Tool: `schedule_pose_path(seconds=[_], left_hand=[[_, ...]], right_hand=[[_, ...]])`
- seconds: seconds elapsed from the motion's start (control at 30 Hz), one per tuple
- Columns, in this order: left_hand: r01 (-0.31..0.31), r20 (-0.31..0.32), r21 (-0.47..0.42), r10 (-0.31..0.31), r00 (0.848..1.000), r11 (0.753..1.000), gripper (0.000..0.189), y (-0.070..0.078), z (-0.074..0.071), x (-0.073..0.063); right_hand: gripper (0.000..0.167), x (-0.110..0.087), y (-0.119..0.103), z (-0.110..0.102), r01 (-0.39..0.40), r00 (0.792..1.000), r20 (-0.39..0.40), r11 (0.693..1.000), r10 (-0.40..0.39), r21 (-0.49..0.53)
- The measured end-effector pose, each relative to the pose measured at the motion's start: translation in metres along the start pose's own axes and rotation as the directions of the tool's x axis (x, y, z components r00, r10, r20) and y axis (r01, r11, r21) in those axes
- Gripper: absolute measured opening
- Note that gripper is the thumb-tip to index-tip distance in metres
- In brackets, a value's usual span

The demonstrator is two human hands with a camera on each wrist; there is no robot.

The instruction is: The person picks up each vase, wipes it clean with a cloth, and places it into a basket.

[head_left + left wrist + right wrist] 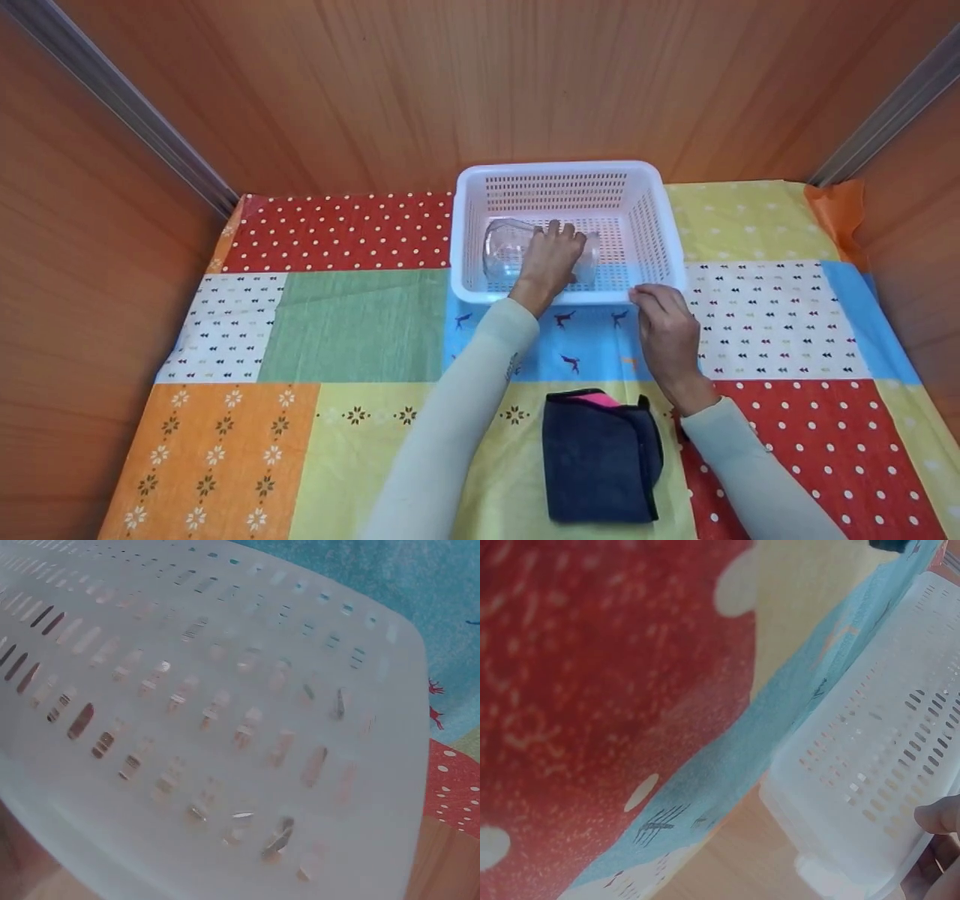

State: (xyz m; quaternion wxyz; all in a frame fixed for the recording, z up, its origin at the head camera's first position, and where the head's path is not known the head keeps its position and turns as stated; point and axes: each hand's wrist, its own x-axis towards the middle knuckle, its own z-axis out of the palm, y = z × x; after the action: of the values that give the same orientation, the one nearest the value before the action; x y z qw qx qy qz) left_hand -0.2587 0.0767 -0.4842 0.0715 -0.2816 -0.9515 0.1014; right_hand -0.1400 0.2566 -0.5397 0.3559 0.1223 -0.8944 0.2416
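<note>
A white plastic basket (667,225) with slotted walls stands against the back panel. Inside it, a clear glass jar (504,251) lies on its side, partly covered by my left hand (551,259). That hand reaches over the front rim, its fingers curled over the jar. My right hand (666,330) pinches the rim at the basket's front right corner. The right wrist view shows its thumb and fingers (939,816) on the rim of the basket (855,787). In the left wrist view the basket wall (225,690) fills most of the picture and hides the jar.
A folded dark cloth (596,461) with black edging and a pink inside lies in front of the basket, between the forearms. Beneath everything is a patchwork-print tablecloth (360,322). Wood-grain panels (375,90) enclose the back and both sides.
</note>
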Motion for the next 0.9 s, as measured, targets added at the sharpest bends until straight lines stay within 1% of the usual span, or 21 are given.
schedule_pose_path(seconds=[0.17,0.23,0.3,0.4,0.47,0.57,0.67,0.77,0.9], left_hand=[[0.021,0.017,0.028,-0.021,1.0,0.999,0.06,0.002,0.003,0.005],[0.031,0.023,0.029,-0.031,0.999,0.999,0.061,0.003,0.003,0.006],[0.039,0.036,0.025,-0.04,0.999,0.999,0.062,0.003,0.003,0.006],[0.05,0.058,-0.013,-0.049,0.997,0.999,0.06,0.003,0.001,0.005],[0.063,0.067,-0.073,-0.058,0.996,0.995,0.058,0.0,-0.001,0.002],[0.078,0.065,-0.203,-0.066,0.996,0.976,0.055,-0.005,-0.004,-0.003],[0.077,0.045,-0.317,-0.066,0.997,0.945,0.053,-0.01,-0.005,-0.009],[0.077,0.024,-0.39,-0.074,0.997,0.917,0.051,-0.013,-0.006,-0.016],[0.094,-0.002,-0.463,-0.107,0.994,0.881,0.049,-0.018,-0.006,-0.028]], right_hand=[[0.014,0.001,-0.002,0.001,-0.007,0.999,-0.04,1.0,0.007,0.02],[0.016,0.001,-0.002,0.001,-0.007,0.998,-0.057,0.999,0.009,0.033],[0.017,0.001,-0.002,0.001,-0.007,0.998,-0.058,0.999,0.009,0.037],[0.017,0.0,0.0,0.0,-0.007,0.999,-0.041,1.0,0.008,0.028],[0.017,0.0,0.0,0.001,-0.007,1.0,-0.029,1.0,0.007,0.025],[0.018,0.0,0.001,0.0,-0.003,1.0,-0.016,1.0,0.003,0.017],[0.017,0.0,0.003,-0.001,0.002,1.0,-0.005,1.0,-0.002,0.008],[0.015,0.0,0.003,-0.003,-0.001,1.0,0.003,1.0,0.001,0.001],[0.015,0.0,0.001,-0.002,-0.008,1.0,0.008,1.0,0.008,0.0]])
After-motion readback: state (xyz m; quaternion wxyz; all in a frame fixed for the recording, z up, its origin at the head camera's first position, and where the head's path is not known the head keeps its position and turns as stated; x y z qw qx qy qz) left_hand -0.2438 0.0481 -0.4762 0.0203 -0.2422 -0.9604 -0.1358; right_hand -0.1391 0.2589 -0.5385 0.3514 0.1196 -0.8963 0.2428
